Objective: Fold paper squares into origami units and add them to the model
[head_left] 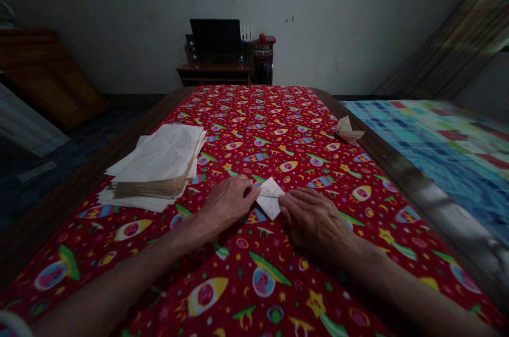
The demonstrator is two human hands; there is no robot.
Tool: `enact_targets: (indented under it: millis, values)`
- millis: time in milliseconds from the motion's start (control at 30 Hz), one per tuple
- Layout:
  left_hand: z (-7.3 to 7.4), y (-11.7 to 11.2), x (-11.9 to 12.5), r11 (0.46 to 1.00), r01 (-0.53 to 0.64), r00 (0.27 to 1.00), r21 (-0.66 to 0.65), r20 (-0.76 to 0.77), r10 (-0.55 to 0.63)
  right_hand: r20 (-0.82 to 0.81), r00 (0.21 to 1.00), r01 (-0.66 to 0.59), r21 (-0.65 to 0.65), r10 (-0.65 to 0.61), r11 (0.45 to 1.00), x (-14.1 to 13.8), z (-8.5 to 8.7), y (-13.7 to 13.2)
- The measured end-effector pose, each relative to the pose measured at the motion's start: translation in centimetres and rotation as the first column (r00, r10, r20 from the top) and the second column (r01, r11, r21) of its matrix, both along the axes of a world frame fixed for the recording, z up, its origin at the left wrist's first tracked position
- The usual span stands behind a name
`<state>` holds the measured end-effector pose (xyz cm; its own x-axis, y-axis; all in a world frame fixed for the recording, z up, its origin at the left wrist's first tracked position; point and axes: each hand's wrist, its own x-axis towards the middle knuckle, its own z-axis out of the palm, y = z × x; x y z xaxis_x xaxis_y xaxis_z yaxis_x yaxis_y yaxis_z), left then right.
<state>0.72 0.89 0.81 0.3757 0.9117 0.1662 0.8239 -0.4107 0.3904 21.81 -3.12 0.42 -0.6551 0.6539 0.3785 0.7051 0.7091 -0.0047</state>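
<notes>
From where I stand, a person sits at a table with both bare forearms reaching forward over a red cotton cloth printed with colourful rockets and stars. Between the hands, near the middle of the cloth, lies a small piece of folded white paper, its angular shape flat against the fabric. The left hand comes in from the left, its fingers pressed together and curled downward, with the fingertips touching the paper's left side. The right hand lies low with its fingers close together and only slightly parted, the fingertips against the paper's right side. I cannot tell whether either thumb is pinching the paper, because the hands hide that part of it. To the left of the hands, just beside the left wrist, sits a thick, untidy stack of cream-white paper sheets, its fanned edges browned. Across the cloth, near its right edge, rests a small folded tan paper piece. A dark wooden table edge runs beyond the cloth, and past it lies a blue patchwork bedcover. Farther off, against a grey wall, a black computer monitor stands on a low reddish-brown wooden desk between black speakers and a red object.
</notes>
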Motion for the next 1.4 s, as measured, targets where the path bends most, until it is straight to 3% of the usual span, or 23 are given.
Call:
enact_targets:
  millis: [167,300,433,500,567,667,733,833,900,1000,1067,1133,1233,1300,1400]
  values:
    - [0.8,0.9,0.9,0.99,0.016,0.977,-0.141,0.213,0.014,0.04,0.99,0.133,0.009,-0.133,0.991,-1.0,1.1,0.7]
    - [2.0,0.5,1.8,0.996,0.068,0.952,-0.06,0.303,-0.047,0.015,0.974,0.225,0.009,-0.226,0.974,-2.4,1.9,1.2]
    - [2.7,0.0,2.1,0.982,0.178,0.894,0.059,0.408,-0.186,-0.228,0.93,0.253,-0.169,-0.288,0.953,-2.8,2.1,2.1]
    - [2.5,0.0,2.0,0.98,0.156,0.876,0.125,0.44,-0.196,-0.433,0.833,0.194,-0.354,-0.344,0.915,-2.4,2.0,2.8]
    - [1.7,0.2,2.0,0.985,0.077,0.87,0.151,0.472,-0.141,-0.61,0.656,0.054,-0.55,-0.445,0.833,-1.8,2.0,3.4]
    - [0.2,0.6,2.0,0.998,0.058,0.834,0.014,0.549,-0.056,-0.695,0.388,-0.194,-0.704,-0.606,0.683,-1.5,2.0,3.8]
    - [-0.5,0.8,2.0,0.984,0.142,0.784,-0.112,0.619,-0.043,-0.67,0.324,-0.281,-0.742,-0.667,0.609,-1.7,2.0,3.8]
    - [-0.8,1.0,1.9,0.951,0.218,0.711,-0.221,0.703,0.0,-0.621,0.383,-0.302,-0.784,-0.683,0.543,-2.0,1.6,3.6]
    - [-0.6,1.2,1.7,0.944,0.21,0.692,-0.254,0.721,0.04,-0.6,0.465,-0.257,-0.795,-0.651,0.55,-1.9,1.3,3.6]
    - [-0.1,1.5,1.1,0.942,0.189,0.714,-0.276,0.698,0.061,-0.545,0.643,-0.049,-0.73,-0.538,0.681,-1.3,1.1,3.6]
    - [0.1,1.6,0.9,0.947,0.168,0.774,-0.272,0.632,0.045,-0.467,0.762,0.101,-0.6,-0.45,0.794,-0.9,1.0,3.6]
    - [0.0,1.6,0.7,0.967,0.124,0.859,-0.222,0.512,0.008,-0.386,0.848,0.156,-0.475,-0.364,0.866,-0.6,0.7,3.5]
    - [-0.4,1.4,0.6,0.996,0.086,0.942,-0.003,0.325,-0.081,-0.296,0.928,0.124,-0.329,-0.227,0.936,-0.2,-0.2,3.5]
    - [-0.8,1.1,0.5,0.983,0.089,0.96,0.16,0.247,-0.127,-0.26,0.951,0.107,-0.239,-0.169,0.965,-0.1,-0.8,3.5]
    - [-0.9,0.5,-0.1,0.955,0.175,0.961,0.239,0.17,-0.219,-0.242,0.963,0.071,-0.206,-0.122,0.976,0.2,-1.4,3.6]
